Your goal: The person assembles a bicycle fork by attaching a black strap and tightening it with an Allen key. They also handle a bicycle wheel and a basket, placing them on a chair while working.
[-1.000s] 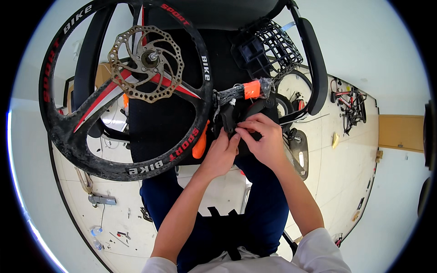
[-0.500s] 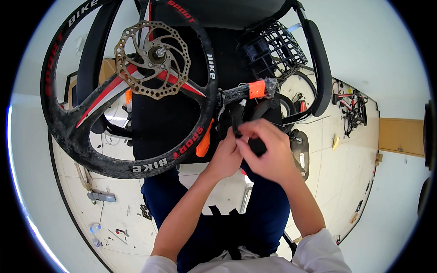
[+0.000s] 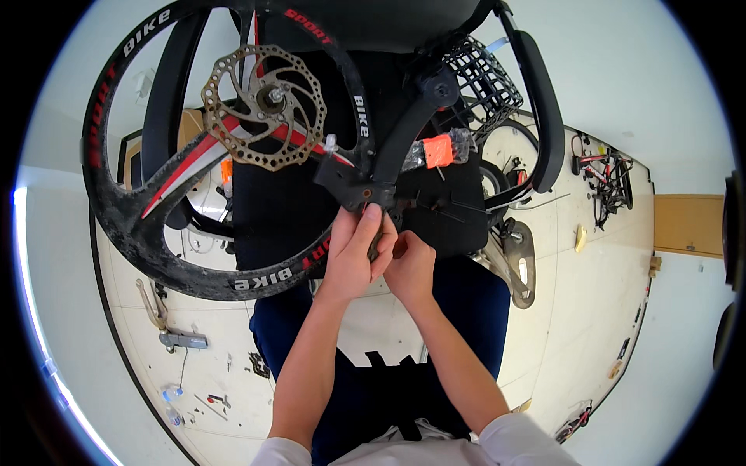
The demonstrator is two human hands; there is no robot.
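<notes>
A black bracket-like part [image 3: 342,183] with a rust-coloured bolt is held up in front of me, its long arm slanting up to a round end. My left hand [image 3: 351,252] is closed around its lower end, thumb on top. Close beside it, my right hand [image 3: 411,268] has its fingers curled in a pinch just below the part; whatever lies between them is hidden. To the left lies a black three-spoke bike wheel [image 3: 183,167] with a worn brake disc [image 3: 220,140], its rim partly behind the bracket and my left hand.
A black office chair [image 3: 284,203] bears the wheel, a black basket [image 3: 491,85] and a clear-wrapped bundle with an orange band [image 3: 438,151]. Thin rods [image 3: 443,208] lie on the seat. Bike parts [image 3: 604,177] lie on the floor at right, a grey-ended tool [image 3: 183,340] at left.
The black part has come up and turned, showing its bolt and long arm. My left hand moved slightly left; my right hand dropped lower and curled. The orange piece under the wheel is hidden now.
</notes>
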